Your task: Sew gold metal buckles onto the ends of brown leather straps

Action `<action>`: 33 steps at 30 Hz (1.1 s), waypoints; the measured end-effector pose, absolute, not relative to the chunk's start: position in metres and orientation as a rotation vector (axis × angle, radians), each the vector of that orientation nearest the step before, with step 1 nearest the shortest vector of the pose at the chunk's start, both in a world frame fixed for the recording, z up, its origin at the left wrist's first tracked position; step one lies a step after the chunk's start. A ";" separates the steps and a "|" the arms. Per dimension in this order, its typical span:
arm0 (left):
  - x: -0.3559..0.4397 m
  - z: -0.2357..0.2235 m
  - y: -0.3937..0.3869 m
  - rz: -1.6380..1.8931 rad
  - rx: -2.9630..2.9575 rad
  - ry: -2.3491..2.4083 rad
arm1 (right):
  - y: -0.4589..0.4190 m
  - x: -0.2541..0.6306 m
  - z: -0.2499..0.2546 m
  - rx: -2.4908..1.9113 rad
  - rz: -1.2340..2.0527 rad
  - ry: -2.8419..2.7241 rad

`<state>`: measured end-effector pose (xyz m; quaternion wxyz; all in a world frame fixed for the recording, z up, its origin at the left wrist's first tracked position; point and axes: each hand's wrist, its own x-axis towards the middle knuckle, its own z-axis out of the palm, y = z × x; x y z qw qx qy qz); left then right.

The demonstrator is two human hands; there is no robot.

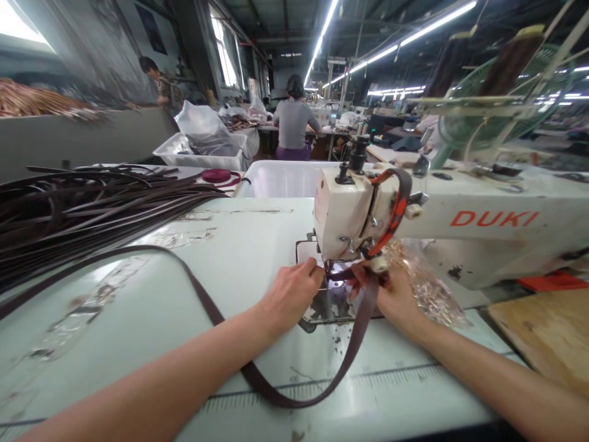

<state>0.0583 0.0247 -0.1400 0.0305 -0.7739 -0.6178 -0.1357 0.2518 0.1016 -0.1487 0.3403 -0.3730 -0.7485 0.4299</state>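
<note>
A long dark brown strap (354,344) loops over the pale table and rises to the needle area of a white sewing machine (343,215). My right hand (391,288) is closed on the strap just right of the presser foot. On the other side of the needle, my left hand (297,288) has its fingers pinched together close to the strap's end; what lies between them is hidden. Under the needle, the metal plate (329,307) is lit by a small lamp. The strap's far part passes under my left forearm and runs off to the left.
A heap of dark straps (92,202) covers the table's left side, with a maroon roll (217,176) beside it. White bins (280,178) stand behind. A clear bag of small metallic pieces (432,288) lies behind my right hand. A co-worker (295,123) sits further back.
</note>
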 end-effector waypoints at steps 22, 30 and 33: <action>0.049 -0.136 0.033 -0.562 -2.363 -2.118 | 0.097 0.262 -0.137 -0.122 0.338 -2.721; 0.048 -0.136 0.028 -0.474 -2.486 -1.978 | 0.101 0.266 -0.137 -0.179 0.377 -2.696; 0.055 -0.133 0.027 -0.261 -2.562 -1.707 | 0.099 0.265 -0.135 -0.161 0.342 -2.771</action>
